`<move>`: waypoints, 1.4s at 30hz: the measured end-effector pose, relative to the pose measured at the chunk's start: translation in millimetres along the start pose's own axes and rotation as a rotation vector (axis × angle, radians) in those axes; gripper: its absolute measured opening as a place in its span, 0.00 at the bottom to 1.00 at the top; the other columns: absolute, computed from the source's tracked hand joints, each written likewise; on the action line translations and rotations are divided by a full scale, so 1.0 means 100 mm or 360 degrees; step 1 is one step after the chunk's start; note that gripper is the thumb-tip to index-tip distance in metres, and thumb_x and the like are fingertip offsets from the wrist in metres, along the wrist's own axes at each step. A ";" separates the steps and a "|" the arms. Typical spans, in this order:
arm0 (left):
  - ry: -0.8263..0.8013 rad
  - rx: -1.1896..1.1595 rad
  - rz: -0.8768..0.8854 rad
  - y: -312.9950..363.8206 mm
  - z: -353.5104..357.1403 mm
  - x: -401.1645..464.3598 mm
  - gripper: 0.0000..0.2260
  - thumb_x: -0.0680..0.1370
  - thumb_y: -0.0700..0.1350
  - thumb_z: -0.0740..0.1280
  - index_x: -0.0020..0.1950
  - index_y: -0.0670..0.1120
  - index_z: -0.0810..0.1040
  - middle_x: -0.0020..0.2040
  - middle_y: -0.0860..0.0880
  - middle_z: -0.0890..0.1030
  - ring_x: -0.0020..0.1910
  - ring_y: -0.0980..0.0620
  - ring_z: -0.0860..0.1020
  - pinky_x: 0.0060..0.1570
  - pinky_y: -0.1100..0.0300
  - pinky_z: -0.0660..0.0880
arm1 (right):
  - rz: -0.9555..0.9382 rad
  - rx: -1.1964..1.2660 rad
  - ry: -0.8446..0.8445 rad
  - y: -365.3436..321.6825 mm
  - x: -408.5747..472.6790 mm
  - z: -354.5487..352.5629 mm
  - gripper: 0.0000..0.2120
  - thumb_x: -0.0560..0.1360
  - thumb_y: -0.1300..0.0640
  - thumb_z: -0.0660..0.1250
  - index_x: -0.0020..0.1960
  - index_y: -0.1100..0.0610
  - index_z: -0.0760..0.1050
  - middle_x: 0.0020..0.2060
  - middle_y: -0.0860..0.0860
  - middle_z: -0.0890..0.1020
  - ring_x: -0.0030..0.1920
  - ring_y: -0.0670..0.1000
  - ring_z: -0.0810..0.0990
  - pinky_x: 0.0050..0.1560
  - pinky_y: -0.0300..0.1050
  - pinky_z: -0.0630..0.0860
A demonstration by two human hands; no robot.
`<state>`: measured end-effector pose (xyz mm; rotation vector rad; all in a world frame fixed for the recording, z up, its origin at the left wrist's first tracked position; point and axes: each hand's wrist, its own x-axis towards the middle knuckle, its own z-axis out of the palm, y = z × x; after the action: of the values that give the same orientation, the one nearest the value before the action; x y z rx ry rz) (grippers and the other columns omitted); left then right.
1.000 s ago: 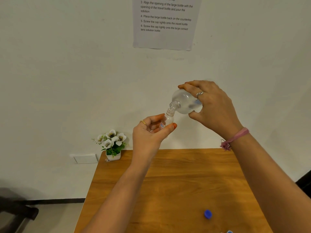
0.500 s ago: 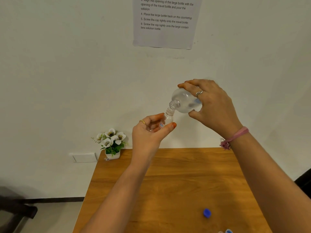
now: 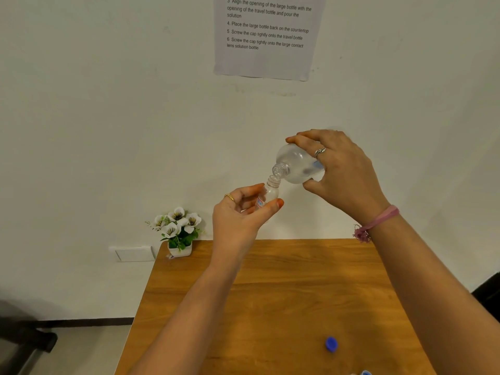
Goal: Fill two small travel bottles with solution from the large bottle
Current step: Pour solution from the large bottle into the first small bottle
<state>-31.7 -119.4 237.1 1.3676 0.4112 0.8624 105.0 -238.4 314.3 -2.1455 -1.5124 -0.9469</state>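
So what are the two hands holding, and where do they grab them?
The left hand pinches the small clear travel bottle by its body; the right hand grips the large clear plastic bottle around its body.

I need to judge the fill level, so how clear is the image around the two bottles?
Head view: even, soft light, no harsh glare; the clear travel bottle and large bottle blend into the white wall, so liquid level is hard to read; wide-angle lens stretches the forearms near the edges; the wall notice stays legible.
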 end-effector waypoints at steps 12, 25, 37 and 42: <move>0.0013 0.0018 -0.0004 -0.01 0.00 0.00 0.17 0.64 0.46 0.81 0.51 0.52 0.83 0.45 0.57 0.85 0.46 0.60 0.83 0.43 0.68 0.79 | 0.0007 0.0021 -0.0011 -0.02 0.00 -0.02 0.30 0.64 0.62 0.74 0.65 0.53 0.73 0.59 0.53 0.78 0.59 0.57 0.75 0.54 0.49 0.73; 0.0014 0.0018 0.0003 -0.02 0.00 0.00 0.17 0.65 0.46 0.80 0.52 0.51 0.83 0.45 0.56 0.86 0.45 0.59 0.83 0.43 0.66 0.80 | 0.0003 0.0023 -0.0020 -0.01 0.01 -0.01 0.30 0.64 0.61 0.74 0.65 0.53 0.73 0.59 0.54 0.78 0.58 0.57 0.74 0.55 0.50 0.73; 0.0000 0.0009 0.0004 -0.02 0.01 -0.01 0.18 0.65 0.45 0.80 0.52 0.50 0.83 0.45 0.56 0.86 0.45 0.60 0.83 0.42 0.68 0.78 | -0.0021 0.0011 -0.0023 0.00 0.00 -0.01 0.31 0.64 0.62 0.75 0.65 0.53 0.73 0.59 0.54 0.78 0.58 0.57 0.75 0.55 0.50 0.73; 0.0000 -0.0022 -0.0011 -0.01 0.02 -0.01 0.17 0.65 0.44 0.80 0.51 0.51 0.83 0.45 0.56 0.86 0.45 0.60 0.83 0.42 0.69 0.78 | -0.0027 0.0013 -0.0016 0.00 0.00 -0.01 0.30 0.64 0.62 0.74 0.65 0.53 0.73 0.59 0.53 0.78 0.58 0.57 0.75 0.54 0.50 0.73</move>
<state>-30.4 -121.2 236.1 1.3528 0.4092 0.8580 104.7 -238.9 315.6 -2.1377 -1.5391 -0.9355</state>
